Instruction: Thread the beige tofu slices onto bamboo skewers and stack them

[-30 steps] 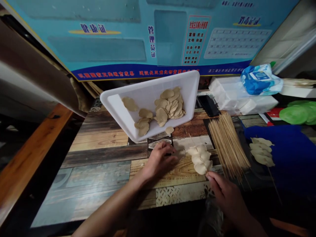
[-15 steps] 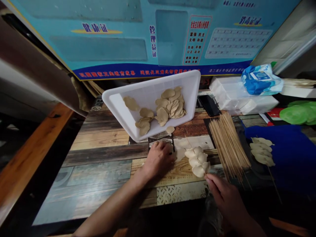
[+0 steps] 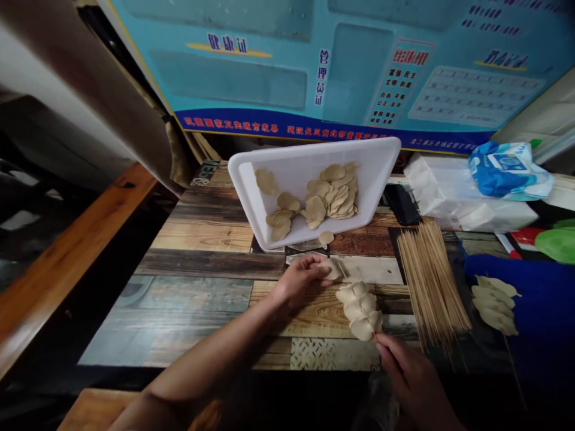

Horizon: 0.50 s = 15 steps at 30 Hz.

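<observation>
The left hand (image 3: 306, 276) is closed with the thumb and fingers on one beige, thin, round slice (image 3: 332, 269), above the wood-patterned table (image 3: 188, 299). The right hand (image 3: 406, 368) is gripping the lower end of a thin wooden skewer, which carries a row of pale, overlapping, folded slices (image 3: 359, 310). The skewer's upper tip comes to the slice in the left hand; whether it goes through, I cannot tell.

The right hand is at the near edge of the table, with its wrist beyond this edge. From the left forearm, the table surface extends widely to the left edge. In front of the left hand, the near rim of the white, rectangular plastic tray (image 3: 238, 170) leaves only a narrow strip; one small round slice (image 3: 326, 237) is just beside this rim. More beige slices (image 3: 339, 197) lie inside the tray.

To the right, a bundle of light-brown wooden sticks (image 3: 431, 284) limits the room. Beyond it, another loaded skewer (image 3: 496, 302) lies by the dark-blue sheet (image 3: 539, 317).
</observation>
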{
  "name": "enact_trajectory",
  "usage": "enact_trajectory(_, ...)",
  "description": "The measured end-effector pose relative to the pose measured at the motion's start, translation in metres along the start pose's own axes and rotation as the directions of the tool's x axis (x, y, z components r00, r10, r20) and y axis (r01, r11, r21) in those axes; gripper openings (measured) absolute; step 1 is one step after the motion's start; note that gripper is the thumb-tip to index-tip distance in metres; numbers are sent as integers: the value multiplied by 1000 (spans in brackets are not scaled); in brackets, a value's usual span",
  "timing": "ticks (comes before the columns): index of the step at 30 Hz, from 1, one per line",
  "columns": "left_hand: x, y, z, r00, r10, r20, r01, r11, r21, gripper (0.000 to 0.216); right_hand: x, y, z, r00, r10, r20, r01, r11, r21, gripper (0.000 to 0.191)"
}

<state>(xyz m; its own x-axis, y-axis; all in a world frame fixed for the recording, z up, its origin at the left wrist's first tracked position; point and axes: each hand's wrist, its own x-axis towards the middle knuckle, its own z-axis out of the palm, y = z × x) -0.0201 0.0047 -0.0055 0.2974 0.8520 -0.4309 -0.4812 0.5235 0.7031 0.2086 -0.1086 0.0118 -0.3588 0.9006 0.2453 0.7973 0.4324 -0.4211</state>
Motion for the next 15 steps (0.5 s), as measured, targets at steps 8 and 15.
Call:
enact_trajectory(8,5,6,-8,998,35,-50,-40,994,-103,19,-2,-3,3,998,-35,59,32,998,54,25)
enact_trajectory(15,3,6,-8,994,111,-18,-111,994,12,27,-7,2,7,993,11,117,-19,997,71,26)
